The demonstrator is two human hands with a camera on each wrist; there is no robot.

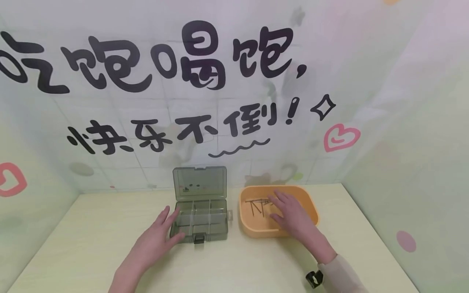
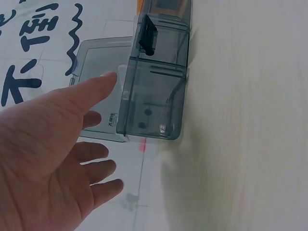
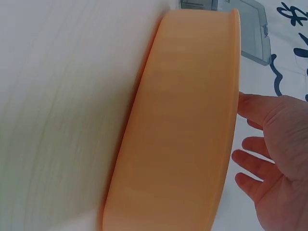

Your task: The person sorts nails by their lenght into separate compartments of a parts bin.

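A see-through grey compartment box (image 1: 200,224) stands on the table with its lid (image 1: 200,183) raised at the back. At its left end is my left hand (image 1: 155,238), fingers spread and holding nothing; in the left wrist view, thumb and fingers are loosely bent beside the box (image 2: 156,103). An orange tray (image 1: 256,232) sits to the right of the box, with several thin nails (image 1: 258,205) lying in its left part. Over the tray reaches my right hand (image 1: 293,215), fingers loosely spread near the nails. The right wrist view shows the tray's outer wall (image 3: 178,120) hiding the nails.
The pale wooden table (image 1: 234,264) carries both containers near the back wall (image 1: 220,101), which bears large black lettering. A clear tab (image 1: 230,215) sticks out from the box's right side toward the tray. A black band (image 1: 314,279) shows by the right sleeve (image 1: 340,274).
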